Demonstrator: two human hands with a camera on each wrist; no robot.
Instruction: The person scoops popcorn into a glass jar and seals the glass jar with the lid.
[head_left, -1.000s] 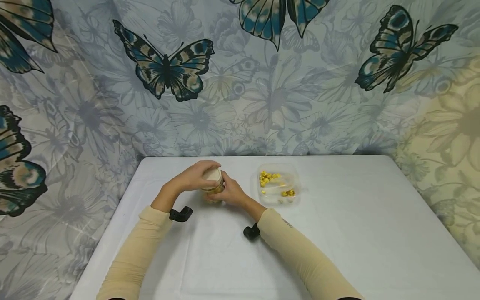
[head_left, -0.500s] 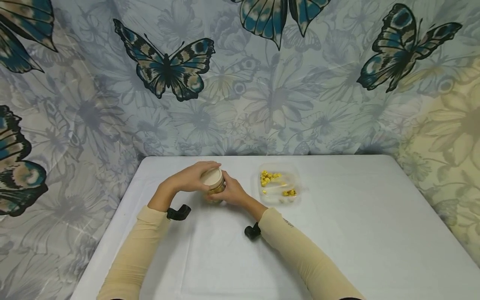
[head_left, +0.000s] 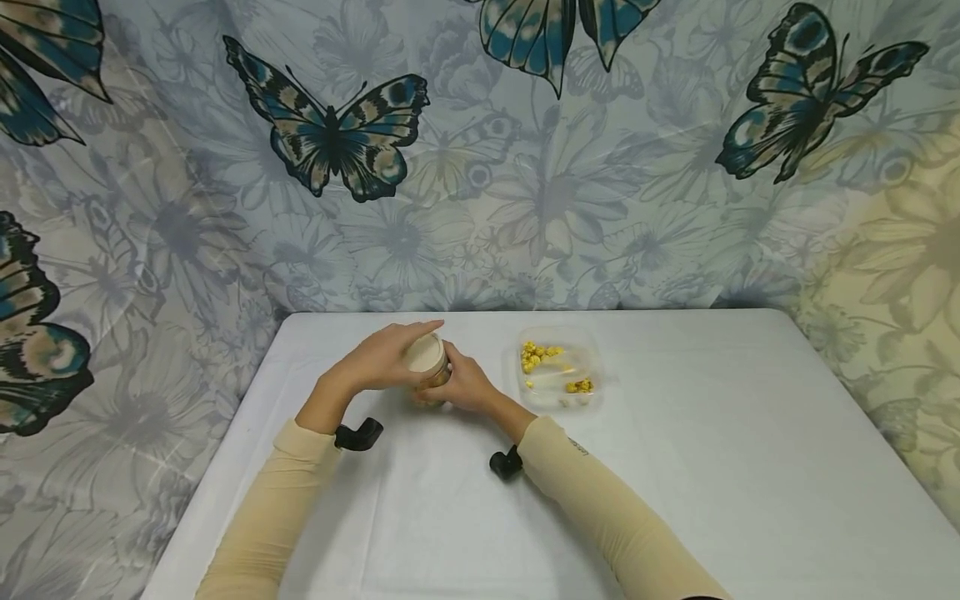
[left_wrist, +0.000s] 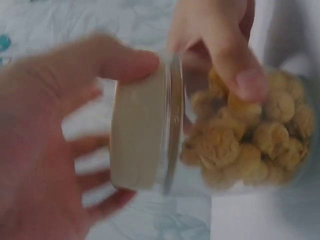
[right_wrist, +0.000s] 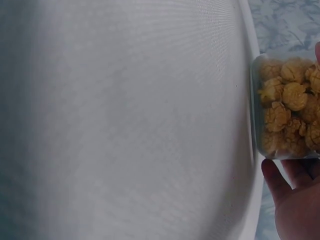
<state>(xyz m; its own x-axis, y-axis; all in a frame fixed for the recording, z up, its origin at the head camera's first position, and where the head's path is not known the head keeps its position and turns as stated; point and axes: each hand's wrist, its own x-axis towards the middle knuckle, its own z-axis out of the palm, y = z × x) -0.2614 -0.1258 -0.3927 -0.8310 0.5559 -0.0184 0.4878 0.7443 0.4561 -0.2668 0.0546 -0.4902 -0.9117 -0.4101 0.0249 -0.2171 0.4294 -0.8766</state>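
A clear jar point(left_wrist: 250, 145) of caramel-brown popcorn stands toward the back left of the table. A cream lid point(left_wrist: 140, 130) tops it; in the head view the lid point(head_left: 425, 354) shows between both hands. My left hand point(head_left: 386, 357) holds the lid from the left, its thumb on the lid's side. Some fingertips pass behind the lid in the left wrist view. My right hand point(head_left: 468, 383) grips the jar's body from the right, its thumb across the clear wall. In the right wrist view, popcorn fills the visible part of the jar point(right_wrist: 287, 107).
Right of the jar lies a clear plastic container point(head_left: 562, 333) with yellow popcorn pieces point(head_left: 534, 357) in separate parts. A white cloth covers the table point(head_left: 720, 450). Behind it hangs a butterfly-print backdrop point(head_left: 480, 250).
The left hand's fingers shift on the lid, and one finger now stretches out straighter past the lid's back edge. The right hand stays on the jar. The plastic container stays put.
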